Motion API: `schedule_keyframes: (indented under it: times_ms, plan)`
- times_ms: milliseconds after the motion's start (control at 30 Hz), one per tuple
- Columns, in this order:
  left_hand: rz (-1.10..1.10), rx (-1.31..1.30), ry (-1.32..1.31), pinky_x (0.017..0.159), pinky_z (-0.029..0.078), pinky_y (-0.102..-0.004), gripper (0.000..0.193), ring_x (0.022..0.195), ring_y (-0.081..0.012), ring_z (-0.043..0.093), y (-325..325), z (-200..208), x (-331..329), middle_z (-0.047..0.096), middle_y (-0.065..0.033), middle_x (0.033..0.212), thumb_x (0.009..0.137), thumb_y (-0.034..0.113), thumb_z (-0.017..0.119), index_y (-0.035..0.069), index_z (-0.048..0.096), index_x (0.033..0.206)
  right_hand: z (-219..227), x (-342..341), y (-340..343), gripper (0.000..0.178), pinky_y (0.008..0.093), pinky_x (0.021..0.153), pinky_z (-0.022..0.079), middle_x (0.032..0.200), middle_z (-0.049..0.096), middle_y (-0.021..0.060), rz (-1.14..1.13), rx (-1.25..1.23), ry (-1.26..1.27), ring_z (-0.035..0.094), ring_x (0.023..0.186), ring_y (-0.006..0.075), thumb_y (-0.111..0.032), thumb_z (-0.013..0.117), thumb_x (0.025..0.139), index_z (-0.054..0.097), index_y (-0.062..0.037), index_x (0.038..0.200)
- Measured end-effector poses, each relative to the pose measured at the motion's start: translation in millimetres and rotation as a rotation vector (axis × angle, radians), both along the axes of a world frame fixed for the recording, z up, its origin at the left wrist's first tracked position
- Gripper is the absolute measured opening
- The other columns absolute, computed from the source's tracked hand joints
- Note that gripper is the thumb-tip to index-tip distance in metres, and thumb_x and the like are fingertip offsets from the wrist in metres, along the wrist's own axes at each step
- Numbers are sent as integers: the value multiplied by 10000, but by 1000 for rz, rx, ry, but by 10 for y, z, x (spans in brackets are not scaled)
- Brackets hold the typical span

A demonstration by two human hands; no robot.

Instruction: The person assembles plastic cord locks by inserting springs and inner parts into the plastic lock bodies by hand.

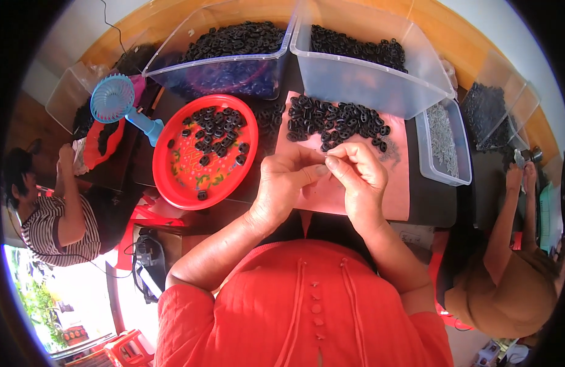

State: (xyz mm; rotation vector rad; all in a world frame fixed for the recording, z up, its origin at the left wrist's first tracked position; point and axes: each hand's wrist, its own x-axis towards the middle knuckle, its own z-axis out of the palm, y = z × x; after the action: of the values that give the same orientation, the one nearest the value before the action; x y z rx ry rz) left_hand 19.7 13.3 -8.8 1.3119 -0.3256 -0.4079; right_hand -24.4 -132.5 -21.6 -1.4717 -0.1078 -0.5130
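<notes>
- Pinching close together, the left hand and right hand meet over the pink mat.
- Both grips look nearly closed, thumb to finger. Something tiny may be in there, but I cannot tell what.
- The black bits sit in a heap on the mat, just past the hands. Some small grey bits lie by the heap's right side.
- The red tray, on the left, has a smaller bunch of black bits and lots of bare floor. If those are the done ones, only a little is done.
- A lot seems left: the heap is big, and the left bin and right bin hold loads more black bits.
- The small box on the right holds plenty of grey bits too.
- The hands hide part of the mat. The bins stand close behind the heap, so there is not much room there.
- A blue fan is by the tray's left edge, on the dark worktop.
- One person in stripes sits at the left, and one in brown at the right.
</notes>
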Motion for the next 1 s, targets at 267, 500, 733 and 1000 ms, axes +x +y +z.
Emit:
schedule_keyframes:
  times_ms: [267, 500, 733, 1000]
  plan:
    - [33, -74, 61, 537, 444, -209, 52, 616, -76, 558, 56, 97, -131, 651, -50, 775, 880, -10, 649, -31, 660, 925, 40, -78, 77, 58, 210, 625, 461, 843, 620, 20, -13, 117, 14, 560, 705, 76, -1, 641, 903, 613, -3, 954]
    - [133, -211, 83, 558, 455, -217, 56, 645, -87, 569, -11, 19, -179, 654, -55, 784, 879, -42, 641, -40, 662, 931, 24, -107, 181, 53, 210, 642, 483, 852, 617, 21, -22, 231, 9, 570, 700, 73, -7, 638, 914, 599, -6, 949]
    - [216, -96, -137, 557, 450, -195, 67, 667, -58, 570, -49, -38, -296, 662, -40, 810, 862, -41, 672, -3, 669, 917, 14, -132, 239, 55, 212, 645, 486, 859, 615, 19, -39, 319, 2, 572, 705, 72, -7, 639, 914, 601, -7, 954]
    - [129, -150, -94, 560, 447, -218, 46, 681, -99, 557, 44, -62, -214, 599, -43, 840, 902, -31, 622, -35, 628, 947, -29, -144, 241, 57, 199, 655, 480, 856, 617, 12, -34, 216, -49, 559, 710, 55, -17, 644, 917, 601, -3, 952]
